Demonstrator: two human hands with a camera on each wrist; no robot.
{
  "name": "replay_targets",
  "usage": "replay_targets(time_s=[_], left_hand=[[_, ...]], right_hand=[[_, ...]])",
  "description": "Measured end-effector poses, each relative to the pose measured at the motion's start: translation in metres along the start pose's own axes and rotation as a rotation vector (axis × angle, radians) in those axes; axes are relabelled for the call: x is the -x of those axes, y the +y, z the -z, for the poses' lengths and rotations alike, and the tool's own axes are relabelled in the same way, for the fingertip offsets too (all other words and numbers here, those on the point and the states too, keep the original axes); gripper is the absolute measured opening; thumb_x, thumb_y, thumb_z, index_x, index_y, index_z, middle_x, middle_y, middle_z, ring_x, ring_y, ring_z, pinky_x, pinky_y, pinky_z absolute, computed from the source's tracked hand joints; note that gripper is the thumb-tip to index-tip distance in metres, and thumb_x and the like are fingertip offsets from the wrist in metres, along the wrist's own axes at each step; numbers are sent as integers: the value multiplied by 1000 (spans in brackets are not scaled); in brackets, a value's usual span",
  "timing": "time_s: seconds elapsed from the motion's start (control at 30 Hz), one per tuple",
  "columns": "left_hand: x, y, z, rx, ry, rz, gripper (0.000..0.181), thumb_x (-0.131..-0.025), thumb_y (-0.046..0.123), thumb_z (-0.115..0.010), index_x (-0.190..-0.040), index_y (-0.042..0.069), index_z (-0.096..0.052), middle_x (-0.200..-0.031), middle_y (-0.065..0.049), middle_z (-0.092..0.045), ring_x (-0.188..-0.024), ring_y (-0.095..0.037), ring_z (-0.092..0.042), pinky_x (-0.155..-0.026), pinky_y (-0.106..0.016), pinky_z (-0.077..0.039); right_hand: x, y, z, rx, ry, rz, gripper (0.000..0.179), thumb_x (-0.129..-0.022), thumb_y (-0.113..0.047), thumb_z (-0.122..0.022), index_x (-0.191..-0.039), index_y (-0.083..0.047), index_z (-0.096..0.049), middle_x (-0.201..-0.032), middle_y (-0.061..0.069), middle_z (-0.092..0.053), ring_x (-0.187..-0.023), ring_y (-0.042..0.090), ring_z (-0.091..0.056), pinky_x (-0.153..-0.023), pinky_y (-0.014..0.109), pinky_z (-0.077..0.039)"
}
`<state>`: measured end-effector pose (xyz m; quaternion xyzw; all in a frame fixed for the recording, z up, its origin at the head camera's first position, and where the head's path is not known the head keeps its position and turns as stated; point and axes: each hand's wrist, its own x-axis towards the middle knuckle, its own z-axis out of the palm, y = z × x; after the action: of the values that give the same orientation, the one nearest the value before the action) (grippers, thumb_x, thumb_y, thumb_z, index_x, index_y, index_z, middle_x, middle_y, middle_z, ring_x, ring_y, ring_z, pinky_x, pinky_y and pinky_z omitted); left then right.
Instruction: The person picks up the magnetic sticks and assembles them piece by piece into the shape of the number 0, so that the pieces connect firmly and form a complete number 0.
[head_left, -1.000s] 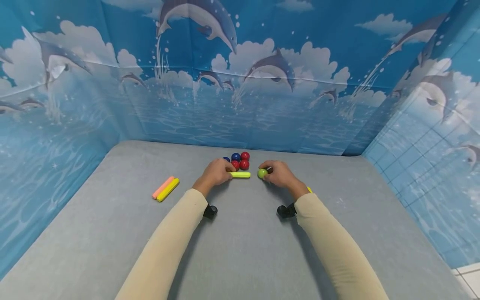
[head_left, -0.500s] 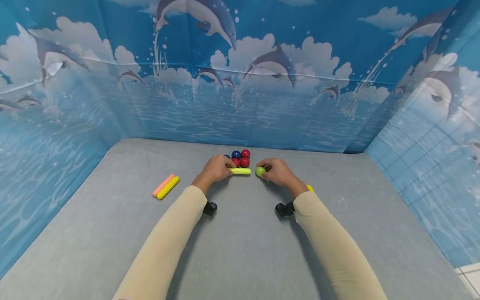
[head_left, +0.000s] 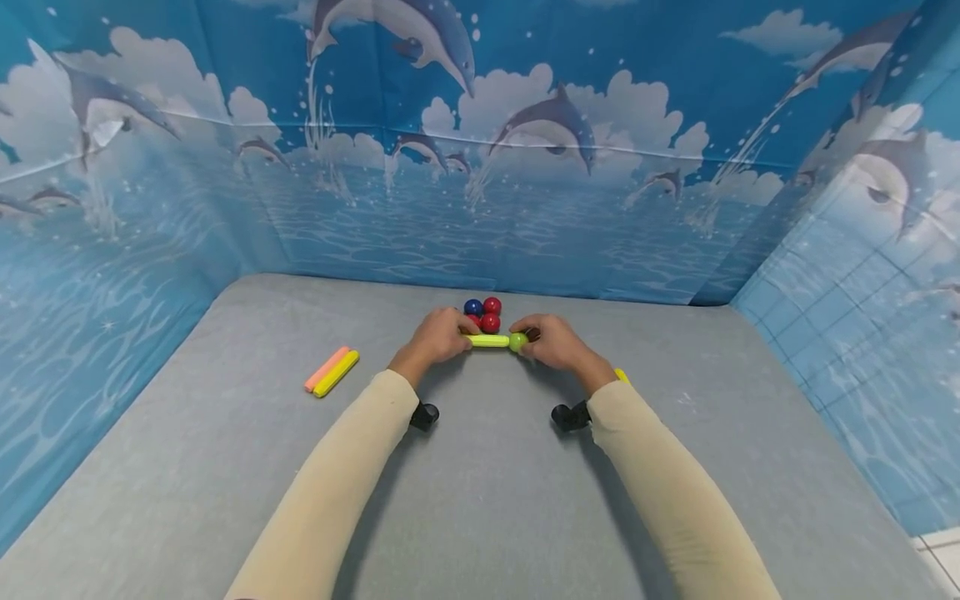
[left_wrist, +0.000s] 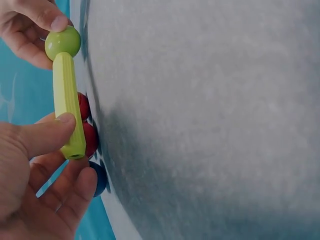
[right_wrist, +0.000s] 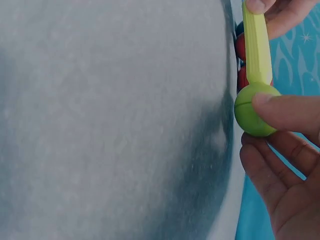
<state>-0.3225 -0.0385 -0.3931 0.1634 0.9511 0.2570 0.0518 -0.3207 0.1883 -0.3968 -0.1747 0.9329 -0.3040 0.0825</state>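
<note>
My left hand (head_left: 444,335) pinches a yellow-green ridged stick (left_wrist: 67,87) between thumb and fingers near one end. In my right hand (head_left: 557,343) is a glossy green ball (right_wrist: 256,111), pinched with the thumb on its near side. A thin seam line runs across the ball. The stick's far end meets the ball, so the two line up end to end between my hands. Just behind the stick are red balls (head_left: 491,323) and a blue ball (head_left: 473,307), partly hidden by my left hand.
An orange stick (head_left: 326,369) and a yellow stick (head_left: 337,374) lie side by side on the grey table (head_left: 480,500) at left. Another yellow piece (head_left: 622,376) shows beside my right wrist. A dolphin-print curtain (head_left: 480,225) hangs along the table's back edge.
My left hand has moved right with the stick, and my right hand has moved slightly left with the green ball. The gap between stick and ball has closed.
</note>
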Motion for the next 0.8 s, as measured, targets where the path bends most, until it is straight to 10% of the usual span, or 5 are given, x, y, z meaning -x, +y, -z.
replay_targets(time_s=[0.8], left_hand=[[2, -5, -2, 41, 52, -10, 34, -92, 17, -67, -126, 17, -70, -122, -6, -69, -109, -22, -61, -95, -38, -53]], right_hand=[[3, 7, -4, -70, 2, -60, 37, -93, -7, -63, -130, -9, -64, -142, 15, -56, -125, 35, -59, -95, 45, -55]])
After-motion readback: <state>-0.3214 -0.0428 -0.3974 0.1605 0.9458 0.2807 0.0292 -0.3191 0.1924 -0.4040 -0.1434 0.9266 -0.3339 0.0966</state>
